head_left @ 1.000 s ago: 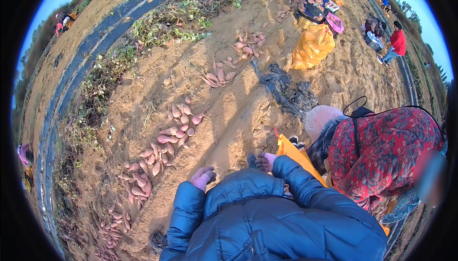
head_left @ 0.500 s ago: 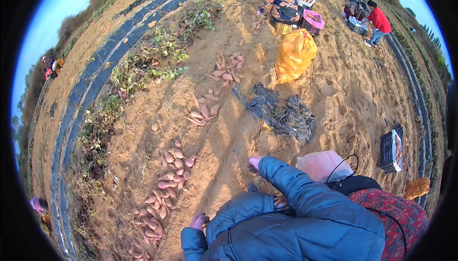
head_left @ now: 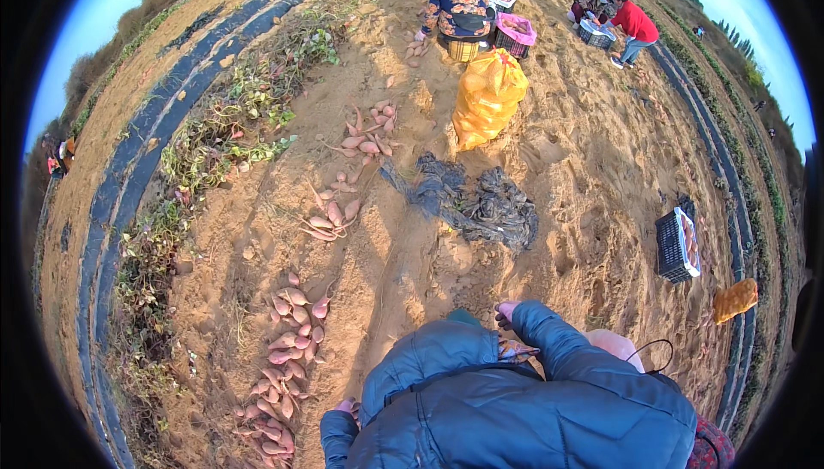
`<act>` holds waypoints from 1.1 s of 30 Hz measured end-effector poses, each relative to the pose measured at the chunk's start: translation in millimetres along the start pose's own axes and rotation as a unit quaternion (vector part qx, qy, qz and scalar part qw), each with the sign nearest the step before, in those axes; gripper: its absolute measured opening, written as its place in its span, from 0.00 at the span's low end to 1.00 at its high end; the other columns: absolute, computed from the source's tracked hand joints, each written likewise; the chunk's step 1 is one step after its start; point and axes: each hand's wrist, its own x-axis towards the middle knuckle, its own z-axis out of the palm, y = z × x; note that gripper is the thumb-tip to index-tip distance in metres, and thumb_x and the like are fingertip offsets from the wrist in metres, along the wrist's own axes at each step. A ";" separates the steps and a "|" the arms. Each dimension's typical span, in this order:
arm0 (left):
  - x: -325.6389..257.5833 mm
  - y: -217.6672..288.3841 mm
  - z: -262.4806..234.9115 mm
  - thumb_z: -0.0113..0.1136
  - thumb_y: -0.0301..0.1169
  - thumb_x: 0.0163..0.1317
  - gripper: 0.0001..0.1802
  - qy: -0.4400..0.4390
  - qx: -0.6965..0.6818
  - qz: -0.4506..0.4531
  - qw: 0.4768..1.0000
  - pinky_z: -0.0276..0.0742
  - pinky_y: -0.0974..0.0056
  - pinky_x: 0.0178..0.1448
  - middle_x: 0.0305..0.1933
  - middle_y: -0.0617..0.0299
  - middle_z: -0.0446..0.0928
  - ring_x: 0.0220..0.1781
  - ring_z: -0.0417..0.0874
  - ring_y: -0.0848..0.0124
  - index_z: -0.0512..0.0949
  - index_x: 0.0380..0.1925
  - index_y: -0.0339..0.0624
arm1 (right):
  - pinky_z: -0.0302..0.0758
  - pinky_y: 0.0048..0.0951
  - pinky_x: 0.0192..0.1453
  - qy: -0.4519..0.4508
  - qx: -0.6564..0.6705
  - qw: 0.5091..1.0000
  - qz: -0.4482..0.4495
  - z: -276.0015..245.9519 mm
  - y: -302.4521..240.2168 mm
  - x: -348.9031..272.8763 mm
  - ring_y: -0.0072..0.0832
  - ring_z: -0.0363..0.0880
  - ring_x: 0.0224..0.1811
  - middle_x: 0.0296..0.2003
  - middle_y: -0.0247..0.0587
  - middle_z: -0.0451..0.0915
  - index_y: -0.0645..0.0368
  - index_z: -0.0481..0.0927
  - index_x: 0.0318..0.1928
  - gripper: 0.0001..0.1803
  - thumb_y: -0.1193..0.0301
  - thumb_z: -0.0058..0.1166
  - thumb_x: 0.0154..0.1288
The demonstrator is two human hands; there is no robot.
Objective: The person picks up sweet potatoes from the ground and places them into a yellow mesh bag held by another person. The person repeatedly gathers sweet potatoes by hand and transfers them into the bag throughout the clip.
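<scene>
Left hand (head_left: pixel 347 405): only the fingertips show past the blue jacket cuff at the lower edge of the field. The grip cannot be told; nothing is seen held. It sits just beside the near end of the row of pink sweet potatoes (head_left: pixel 283 366) lying on the sandy soil.

Right hand (head_left: pixel 505 311): mostly covered by the jacket sleeve; only the fingers show. How far they are spread cannot be told. No object is visible in them. The hand is above bare soil, near the dark crumpled sheet (head_left: pixel 481 203) in the middle of the field.

Packages and containers:
- Full yellow mesh sack (head_left: pixel 489 96), upright, toward the far edge of the field, beyond the dark sheet.
- Pink crate (head_left: pixel 518 36) and yellow crate (head_left: pixel 463 50), just beside a crouching person in a flowered jacket (head_left: pixel 455 1).
- Black crate (head_left: pixel 675 246), near the right edge.
- Small orange mesh bag (head_left: pixel 735 299), near the black crate, closer to the right edge.

Further sweet potato clusters (head_left: pixel 333 216) lie along the row toward the far edge.
</scene>
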 end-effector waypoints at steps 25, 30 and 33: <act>11.6 11.6 311.3 0.51 0.41 0.68 0.22 0.112 -0.051 -0.056 0.991 0.75 0.60 0.53 0.50 0.54 0.78 0.50 0.78 0.64 0.73 0.58 0.44 | 0.74 0.37 0.32 -0.120 -0.257 0.957 -0.065 -169.1 -301.7 152.5 0.32 0.79 0.30 0.33 0.38 0.79 0.55 0.78 0.40 0.12 0.64 0.47 0.61; -6.7 -22.3 342.9 0.50 0.41 0.69 0.22 0.129 -0.070 -0.115 0.983 0.75 0.59 0.55 0.51 0.53 0.78 0.52 0.78 0.63 0.74 0.58 0.44 | 0.72 0.31 0.29 -0.169 -0.263 0.944 -0.104 -99.3 -330.7 163.9 0.27 0.76 0.27 0.27 0.37 0.78 0.52 0.79 0.47 0.14 0.66 0.49 0.61; -1.8 -36.9 349.9 0.50 0.41 0.69 0.21 0.133 -0.080 -0.123 0.980 0.75 0.59 0.55 0.51 0.53 0.78 0.52 0.78 0.63 0.74 0.57 0.43 | 0.76 0.32 0.36 -0.209 -0.350 0.904 -0.126 -50.6 -321.1 150.3 0.28 0.78 0.34 0.39 0.37 0.80 0.55 0.76 0.57 0.23 0.65 0.51 0.61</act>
